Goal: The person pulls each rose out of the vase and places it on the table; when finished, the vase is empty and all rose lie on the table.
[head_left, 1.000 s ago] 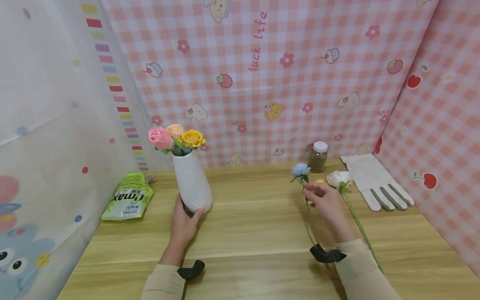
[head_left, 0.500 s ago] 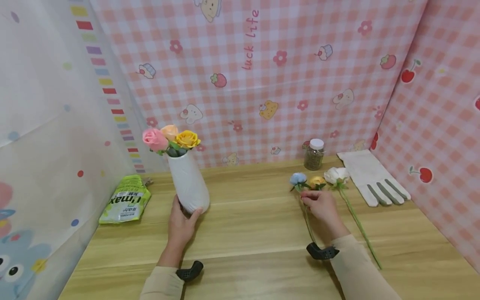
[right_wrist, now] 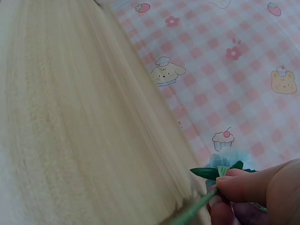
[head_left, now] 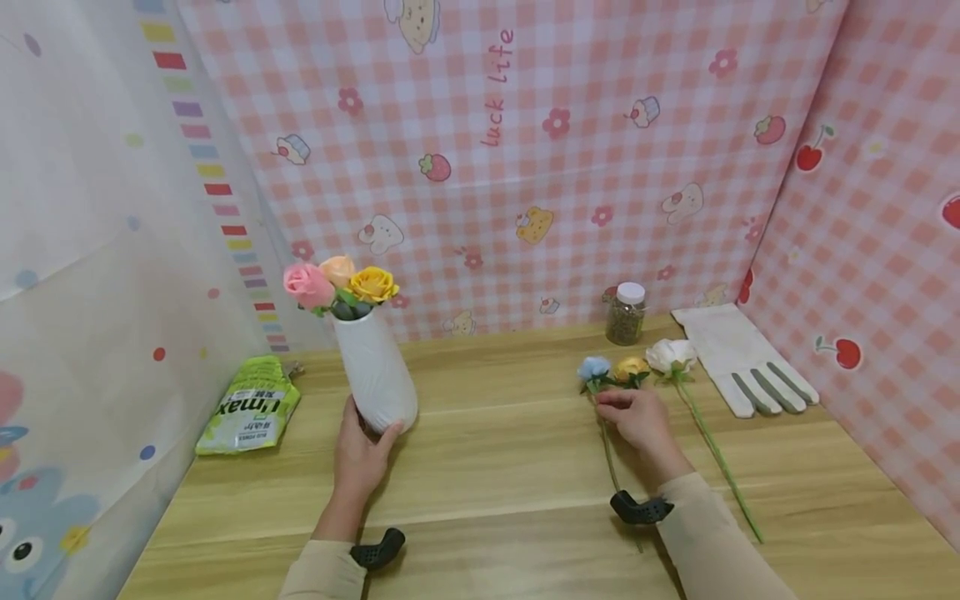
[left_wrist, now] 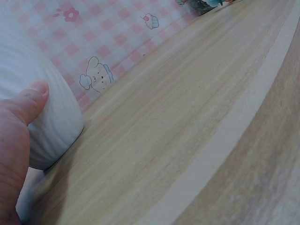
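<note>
My left hand (head_left: 362, 454) grips the lower part of a white vase (head_left: 375, 371), thumb across its near side. The vase leans slightly and holds a pink rose (head_left: 308, 286), a peach rose (head_left: 337, 271) and a yellow rose (head_left: 373, 284). On the right, my right hand (head_left: 636, 421) pinches the green stem of a blue flower (head_left: 594, 368) just under its bloom; the right wrist view shows thumb and fingertips on that stem (right_wrist: 194, 208). Close beside the blue bloom lies a yellow-orange flower (head_left: 631, 368), its stem hidden by the hand. A white flower (head_left: 671, 357) rests to the right.
A lidded glass jar (head_left: 626, 315) stands at the back of the wooden table (head_left: 487, 467). White-and-grey gloves (head_left: 742, 358) lie at the far right. At the left is a green snack-style bag (head_left: 251, 406). Patterned cloth walls (head_left: 480, 192) enclose the table.
My right hand has lowered the blue flower a little toward the person, bringing the yellow-orange flower's head into sight. The left hand keeps its grip on the vase. The head view has shifted slightly.
</note>
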`<state>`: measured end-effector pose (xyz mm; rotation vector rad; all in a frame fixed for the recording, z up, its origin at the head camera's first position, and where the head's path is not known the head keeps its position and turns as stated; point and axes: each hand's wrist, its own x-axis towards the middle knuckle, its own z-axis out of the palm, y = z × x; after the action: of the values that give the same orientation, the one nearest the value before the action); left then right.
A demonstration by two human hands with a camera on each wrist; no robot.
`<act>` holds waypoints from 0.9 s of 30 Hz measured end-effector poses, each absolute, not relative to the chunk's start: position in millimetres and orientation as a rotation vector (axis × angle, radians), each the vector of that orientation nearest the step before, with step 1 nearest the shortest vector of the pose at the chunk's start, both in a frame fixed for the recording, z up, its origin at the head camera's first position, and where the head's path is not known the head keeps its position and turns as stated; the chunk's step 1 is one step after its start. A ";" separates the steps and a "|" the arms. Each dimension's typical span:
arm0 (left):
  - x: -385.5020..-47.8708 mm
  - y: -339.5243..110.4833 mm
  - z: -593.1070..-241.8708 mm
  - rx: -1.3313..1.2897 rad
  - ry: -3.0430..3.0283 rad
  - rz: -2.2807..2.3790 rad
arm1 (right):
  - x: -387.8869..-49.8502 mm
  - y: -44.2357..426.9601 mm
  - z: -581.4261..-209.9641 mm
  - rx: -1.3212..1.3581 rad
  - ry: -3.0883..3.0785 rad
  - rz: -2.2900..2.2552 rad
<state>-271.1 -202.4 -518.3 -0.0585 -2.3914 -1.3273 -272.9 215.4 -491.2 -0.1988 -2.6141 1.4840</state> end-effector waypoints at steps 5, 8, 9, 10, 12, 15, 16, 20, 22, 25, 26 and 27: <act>-271.0 -203.4 -520.1 -0.081 -2.379 -1.329 | -272.3 215.5 -489.6 -0.234 -2.626 1.511; -271.3 -203.7 -520.7 -0.080 -2.382 -1.324 | -272.1 215.4 -489.4 -0.255 -2.632 1.522; -271.5 -203.8 -520.9 -0.078 -2.383 -1.322 | -271.9 215.2 -489.3 -0.258 -2.635 1.517; -271.6 -203.7 -521.1 -0.079 -2.382 -1.322 | -272.0 215.3 -489.6 -0.261 -2.637 1.514; -272.0 -203.8 -521.4 -0.075 -2.385 -1.321 | -271.9 215.4 -489.7 -0.264 -2.639 1.509; -271.7 -203.8 -521.4 -0.076 -2.387 -1.319 | -271.8 216.1 -489.7 -0.274 -2.641 1.508; -271.6 -203.8 -521.2 -0.078 -2.388 -1.320 | -271.8 216.5 -489.6 -0.276 -2.639 1.508; -270.4 -203.1 -519.4 -0.079 -2.391 -1.326 | -271.5 217.0 -488.3 -0.280 -2.630 1.495; -270.0 -202.7 -518.6 -0.076 -2.396 -1.328 | -271.6 217.3 -488.3 -0.276 -2.634 1.467; -269.8 -202.4 -518.1 -0.068 -2.402 -1.323 | -271.6 217.8 -489.1 -0.274 -2.644 1.450; -269.9 -202.4 -518.1 -0.067 -2.403 -1.322 | -271.7 218.2 -489.8 -0.274 -2.647 1.450; -270.1 -202.6 -518.3 -0.066 -2.403 -1.324 | -271.7 218.5 -490.4 -0.275 -2.649 1.451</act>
<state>-270.1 -202.6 -518.3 -0.0660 -2.4031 -1.3237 -271.7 218.5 -490.4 -0.2752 -2.6489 1.4511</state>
